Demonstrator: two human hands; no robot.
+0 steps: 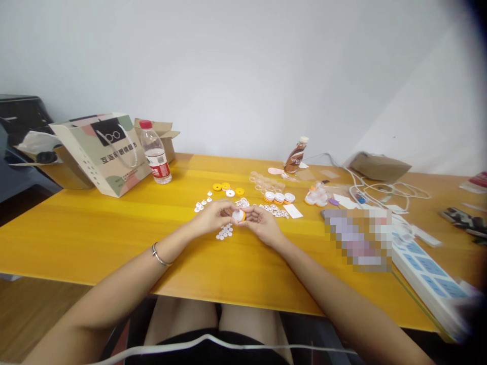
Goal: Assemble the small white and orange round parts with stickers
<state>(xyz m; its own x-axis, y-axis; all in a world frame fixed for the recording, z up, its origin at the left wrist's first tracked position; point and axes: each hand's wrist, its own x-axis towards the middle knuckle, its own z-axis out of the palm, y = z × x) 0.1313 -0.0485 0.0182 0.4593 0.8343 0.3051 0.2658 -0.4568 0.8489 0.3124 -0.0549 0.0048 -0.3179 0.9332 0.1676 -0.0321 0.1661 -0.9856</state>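
Between my two hands, over the middle of the table [114, 238], is a small round white and orange piece [239, 216] with a domed front. My left hand [216, 215] grips its left side with thumb and fingertips. On the right side, the fingers of my right hand [263, 223] pinch the same piece. White discs [223, 233] lie just below my left hand. White pieces with pointed tops [199, 207] stand to the left. Behind my hands are yellow rings [239, 191] and several white and orange round pieces [279, 197]. Patterned small white pieces [280, 212] lie beyond my right hand.
At the left stand a paper bag [114, 157] and a water bottle [157, 157]. A brown drink bottle [296, 156] is near the wall. Clear plastic pieces [266, 182] lie at the back. A power strip [429, 268], cables [388, 190] and a blurred-out object [357, 241] occupy the right.
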